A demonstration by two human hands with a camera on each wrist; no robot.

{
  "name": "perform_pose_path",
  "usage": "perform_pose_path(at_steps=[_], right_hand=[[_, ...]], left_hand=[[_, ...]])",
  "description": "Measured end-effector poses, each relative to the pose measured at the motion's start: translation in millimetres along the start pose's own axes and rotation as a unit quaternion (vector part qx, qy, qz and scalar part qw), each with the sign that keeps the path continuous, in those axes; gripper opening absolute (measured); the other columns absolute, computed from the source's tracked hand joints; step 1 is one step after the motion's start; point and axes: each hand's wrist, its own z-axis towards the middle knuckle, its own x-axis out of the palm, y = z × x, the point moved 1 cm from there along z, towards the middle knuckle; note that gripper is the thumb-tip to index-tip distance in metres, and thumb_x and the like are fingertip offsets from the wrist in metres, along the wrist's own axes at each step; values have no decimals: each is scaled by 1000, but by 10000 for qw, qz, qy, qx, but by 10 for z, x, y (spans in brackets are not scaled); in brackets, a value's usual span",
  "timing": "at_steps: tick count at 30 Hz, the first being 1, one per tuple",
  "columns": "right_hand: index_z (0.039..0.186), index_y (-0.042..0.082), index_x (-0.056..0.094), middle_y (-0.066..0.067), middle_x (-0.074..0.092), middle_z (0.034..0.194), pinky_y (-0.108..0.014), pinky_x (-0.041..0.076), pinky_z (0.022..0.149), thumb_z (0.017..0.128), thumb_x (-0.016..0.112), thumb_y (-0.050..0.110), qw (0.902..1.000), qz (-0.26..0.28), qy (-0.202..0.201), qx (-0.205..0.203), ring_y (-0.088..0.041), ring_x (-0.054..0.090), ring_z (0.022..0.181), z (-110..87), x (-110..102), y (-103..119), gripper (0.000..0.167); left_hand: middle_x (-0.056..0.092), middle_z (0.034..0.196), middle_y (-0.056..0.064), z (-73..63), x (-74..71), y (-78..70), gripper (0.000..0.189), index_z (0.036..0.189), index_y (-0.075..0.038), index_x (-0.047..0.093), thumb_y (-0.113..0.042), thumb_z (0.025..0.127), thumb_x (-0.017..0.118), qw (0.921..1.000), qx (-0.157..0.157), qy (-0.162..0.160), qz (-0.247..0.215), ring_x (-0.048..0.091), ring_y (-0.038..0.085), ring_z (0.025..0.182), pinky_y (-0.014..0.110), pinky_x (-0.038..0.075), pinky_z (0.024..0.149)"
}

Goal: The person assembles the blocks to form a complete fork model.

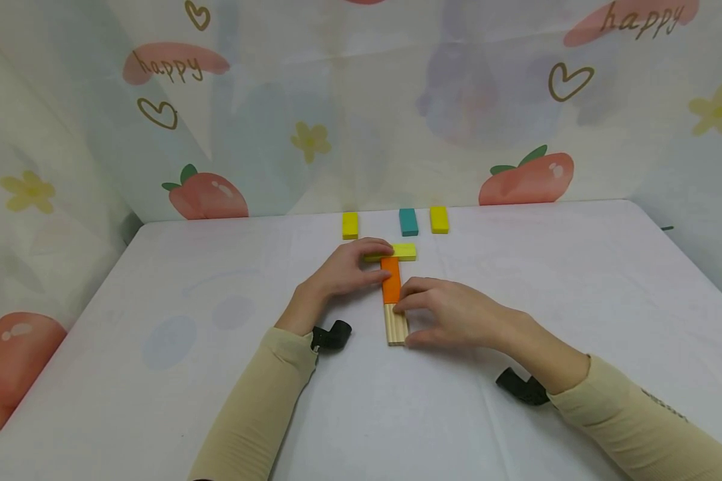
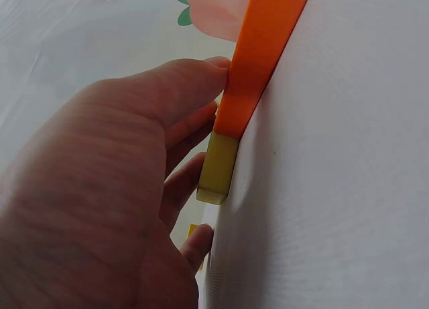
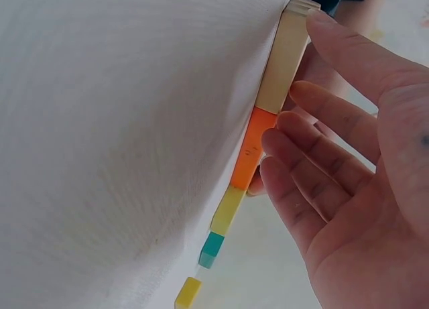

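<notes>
A yellow-green block (image 1: 406,252) lies crosswise at the far end of an orange block (image 1: 391,292). A plain wooden block (image 1: 395,327) with a grooved look continues the line toward the near side. My left hand (image 1: 350,268) rests its fingertips over the left part of the yellow-green block, while its thumb touches the side of the orange block (image 2: 258,61). Fairly straight fingers of my right hand (image 1: 460,312) lie along the right side of the wooden block, with the thumb (image 3: 335,37) at its near end.
Beyond the row stand a yellow block (image 1: 350,226), a teal block (image 1: 408,222) and another yellow block (image 1: 439,220), near the back edge of the white-covered table (image 1: 156,414). A patterned cloth (image 1: 367,100) hangs behind. Black wrist cameras sit beside both sleeves.
</notes>
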Motion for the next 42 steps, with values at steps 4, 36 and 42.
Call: perform_pose_path(at_steps=[4,36,42], right_hand=[[118,14,76,5,62,119,-40,54,99,84,86,32,10000,2,6,59,-16,62,110,0,2,2,40],[118,12,76,3,63,118,-40,55,98,84,85,31,9999,-79,12,95,-17,62,109,3,3,19,41],[118,13,76,3,63,119,-40,54,99,84,86,32,9999,-63,26,125,-17,62,110,7,-4,23,40]], left_hand=[[59,145,2,0,-2,3,43,135,-10,66,-22,94,75,10000,38,-4,-20,47,20,141,37,33,121],[58,146,2,-6,5,-11,43,136,-11,66,-22,95,74,10000,26,22,65,46,20,141,38,33,122],[59,145,2,4,10,1,42,135,-11,66,-22,95,74,9999,129,13,110,47,19,141,37,32,122]])
